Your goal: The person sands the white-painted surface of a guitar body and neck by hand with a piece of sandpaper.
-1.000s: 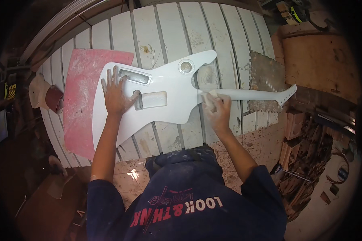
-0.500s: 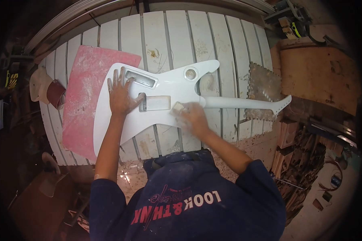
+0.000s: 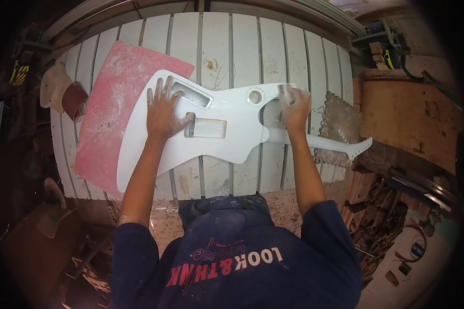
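Observation:
A white electric guitar (image 3: pixel 227 105) lies flat with its neck to the right, showing several open cavities in its body. My left hand (image 3: pixel 164 116) rests on the body with fingers spread, beside the long upper cavity and the middle one. At the tip of the upper horn, my right hand (image 3: pixel 296 107) is closed around a small pale sanding block (image 3: pixel 288 86), mostly hidden by the fingers. White dust coats those fingers. A dusty pink sheet (image 3: pixel 108 103) lies partly beneath the body's left end.
The slatted white table (image 3: pixel 214 38) carries everything. A tan cap-like item (image 3: pixel 52 86) and a brown roll (image 3: pixel 74 101) sit at its left edge. Under the guitar's neck lies a grey mat with toothed edges (image 3: pixel 340 114). A brown board (image 3: pixel 407 121) stands off to the right.
My right hand has moved away from me and rightward, from the body's near side to the upper horn, with the sanding block. My left hand stays on the body; the view has shifted slightly.

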A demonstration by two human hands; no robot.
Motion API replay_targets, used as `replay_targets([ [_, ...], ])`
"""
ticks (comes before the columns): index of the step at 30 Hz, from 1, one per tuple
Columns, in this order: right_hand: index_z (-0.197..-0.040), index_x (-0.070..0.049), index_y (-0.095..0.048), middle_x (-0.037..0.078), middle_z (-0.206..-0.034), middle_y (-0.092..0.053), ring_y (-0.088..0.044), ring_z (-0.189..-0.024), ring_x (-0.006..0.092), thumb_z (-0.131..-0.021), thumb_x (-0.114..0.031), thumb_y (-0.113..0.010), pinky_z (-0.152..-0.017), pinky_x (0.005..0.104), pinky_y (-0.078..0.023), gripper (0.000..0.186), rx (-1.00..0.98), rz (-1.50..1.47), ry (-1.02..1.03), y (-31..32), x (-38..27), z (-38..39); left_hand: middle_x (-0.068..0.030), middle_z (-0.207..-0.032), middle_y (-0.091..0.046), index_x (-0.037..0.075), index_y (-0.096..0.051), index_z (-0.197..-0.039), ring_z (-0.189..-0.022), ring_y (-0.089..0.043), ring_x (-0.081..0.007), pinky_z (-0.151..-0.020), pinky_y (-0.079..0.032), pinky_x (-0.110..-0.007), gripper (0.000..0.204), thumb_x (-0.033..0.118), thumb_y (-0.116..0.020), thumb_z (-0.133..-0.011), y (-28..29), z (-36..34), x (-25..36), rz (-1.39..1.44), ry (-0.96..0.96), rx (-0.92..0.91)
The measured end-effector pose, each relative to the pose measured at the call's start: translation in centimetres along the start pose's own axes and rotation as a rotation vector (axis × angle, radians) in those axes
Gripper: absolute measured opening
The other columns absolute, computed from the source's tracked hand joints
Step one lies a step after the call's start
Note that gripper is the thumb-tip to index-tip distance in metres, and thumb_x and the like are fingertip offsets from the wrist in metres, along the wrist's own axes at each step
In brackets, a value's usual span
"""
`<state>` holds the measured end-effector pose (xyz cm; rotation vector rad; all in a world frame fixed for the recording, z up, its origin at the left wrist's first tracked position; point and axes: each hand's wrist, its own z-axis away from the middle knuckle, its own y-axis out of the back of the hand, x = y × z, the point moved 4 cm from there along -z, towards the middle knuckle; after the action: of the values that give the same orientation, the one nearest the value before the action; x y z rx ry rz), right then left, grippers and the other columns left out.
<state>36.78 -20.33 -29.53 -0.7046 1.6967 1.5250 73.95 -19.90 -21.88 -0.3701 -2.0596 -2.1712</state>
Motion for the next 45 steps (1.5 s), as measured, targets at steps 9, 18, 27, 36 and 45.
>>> replay_targets([
  [9, -0.107, -0.002, -0.068, 0.022, -0.101, -0.062, -0.06, -0.098, 0.0384, -0.088, -0.014, -0.069, -0.087, 0.0517, -0.047, 0.023, -0.057, 0.434, 0.32, -0.1, -5.6, -1.9, -0.0093, -0.171, -0.026, 0.014, -0.069, -0.132, -0.159, -0.018, -0.0315, -0.13, -0.011, -0.055, 0.073, 0.051, -0.082, -0.07, 0.3, 0.5, -0.6, 0.001, 0.033, -0.013],
  [18, -0.116, -0.01, -0.07, 0.019, -0.105, -0.06, -0.057, -0.099, 0.0374, -0.088, -0.019, -0.071, -0.086, 0.0481, -0.046, 0.029, -0.185, 0.351, 0.396, -5.8, -10.4, 0.4, -0.01, -0.17, -0.028, 0.015, -0.069, -0.133, -0.159, -0.017, -0.0307, -0.13, -0.01, -0.055, 0.075, 0.052, -0.082, -0.069, 0.0, 0.7, -1.3, 0.005, 0.043, -0.017],
  [27, -0.111, -0.003, -0.068, 0.024, -0.104, -0.061, -0.058, -0.1, 0.039, -0.091, -0.019, -0.07, -0.089, 0.0509, -0.047, 0.026, -0.032, 0.426, 0.447, -7.6, -13.0, 0.9, -0.0111, -0.17, -0.026, 0.012, -0.068, -0.133, -0.159, -0.018, -0.0337, -0.129, -0.012, -0.057, 0.074, 0.049, -0.083, -0.07, 0.4, 0.4, -0.7, 0.057, 0.014, -0.025],
  [36, -0.113, -0.008, -0.07, 0.019, -0.109, -0.062, -0.058, -0.103, 0.0366, -0.086, -0.02, -0.073, -0.092, 0.0482, -0.045, 0.03, 0.08, 0.466, 0.307, -8.3, -11.4, 1.8, -0.0114, -0.17, -0.026, 0.013, -0.069, -0.133, -0.16, -0.015, -0.0323, -0.129, -0.009, -0.057, 0.075, 0.053, -0.082, -0.071, 0.4, 0.0, -0.5, 0.057, 0.006, -0.033],
  [45, -0.13, -0.017, -0.069, 0.02, -0.124, -0.057, -0.054, -0.114, 0.0392, -0.082, -0.027, -0.078, -0.096, 0.0513, -0.044, 0.05, 0.21, 0.663, 0.083, -6.1, -12.1, 1.6, -0.0154, -0.169, -0.028, 0.013, -0.068, -0.133, -0.158, -0.018, -0.0371, -0.128, -0.012, -0.061, 0.072, 0.05, -0.082, -0.073, 0.8, 0.3, -0.9, 0.083, -0.022, -0.006],
])
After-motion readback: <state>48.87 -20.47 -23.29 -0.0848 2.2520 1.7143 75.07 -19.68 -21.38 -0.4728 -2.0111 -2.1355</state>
